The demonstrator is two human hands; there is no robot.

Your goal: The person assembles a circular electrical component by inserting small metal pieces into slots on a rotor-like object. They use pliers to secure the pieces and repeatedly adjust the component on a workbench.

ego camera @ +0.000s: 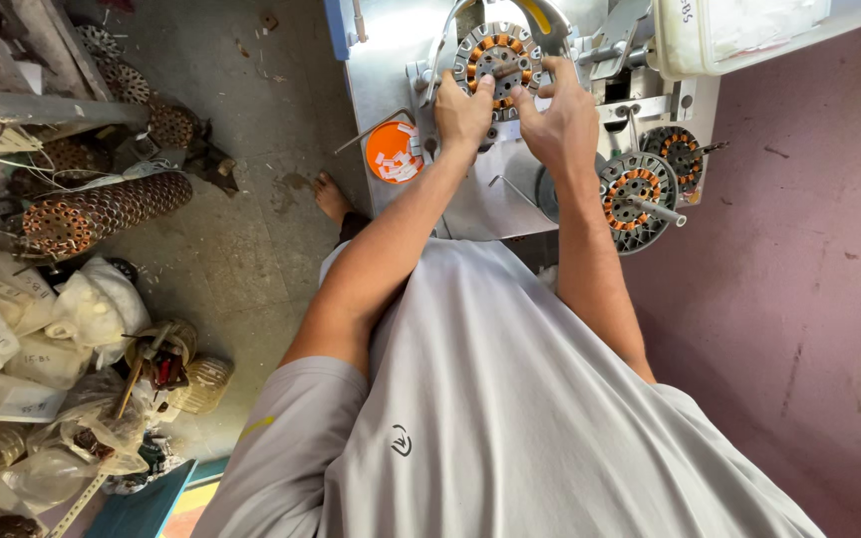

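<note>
Head view: at top centre, the left hand (462, 112) and right hand (560, 122) both pinch the rim of a round stator (499, 58) wound with copper coils, apparently steadying it on the grey machine (391, 60). Just left, an orange lid (394, 152) keeps small white slips within reach. Labelled white bags (12, 339) pile at lower left; a translucent white tub (749, 30) sits upper right.

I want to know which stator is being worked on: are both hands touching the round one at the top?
Touching: head view shows left hand and right hand fingers pressed on the stator.
</note>
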